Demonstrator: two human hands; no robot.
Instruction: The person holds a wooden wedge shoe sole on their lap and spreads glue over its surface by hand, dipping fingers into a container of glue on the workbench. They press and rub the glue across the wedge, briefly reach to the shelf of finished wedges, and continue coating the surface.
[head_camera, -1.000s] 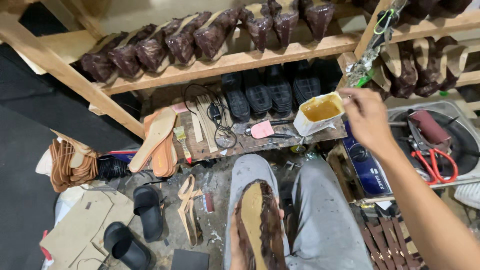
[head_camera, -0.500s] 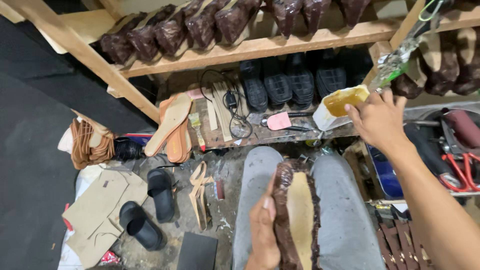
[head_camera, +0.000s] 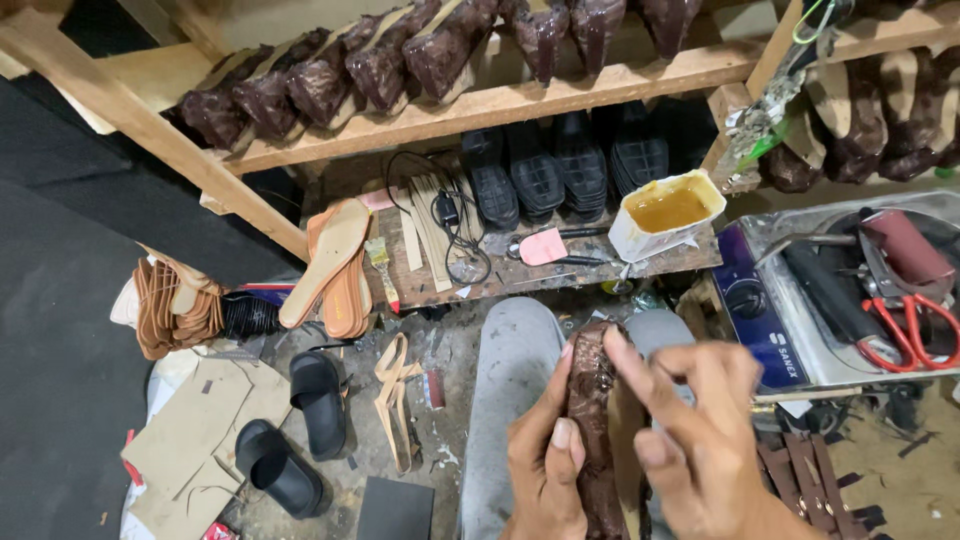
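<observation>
Over my lap: my left hand (head_camera: 545, 465) grips a dark brown shoe upper (head_camera: 592, 420) on its side, my right hand (head_camera: 700, 440) touching its edge with the fingers. Low bench (head_camera: 560, 272): white tub of amber glue (head_camera: 667, 212), brush (head_camera: 383, 262), tan insoles (head_camera: 330, 262). Floor: black slides (head_camera: 295, 430). Right: red-handled scissors (head_camera: 915, 330).

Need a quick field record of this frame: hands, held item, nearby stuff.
left hand: grips the dark brown shoe piece from its left side, thumb on it
right hand: fingers pressing on the same piece from the right
support: piece rests over the grey trouser knees
glue tub: open, amber contents, on the low wooden bench
upper shelf: row of dark brown shoe uppers
floor: pair of black slippers, cardboard patterns
right side: red scissors in a metal tray
</observation>
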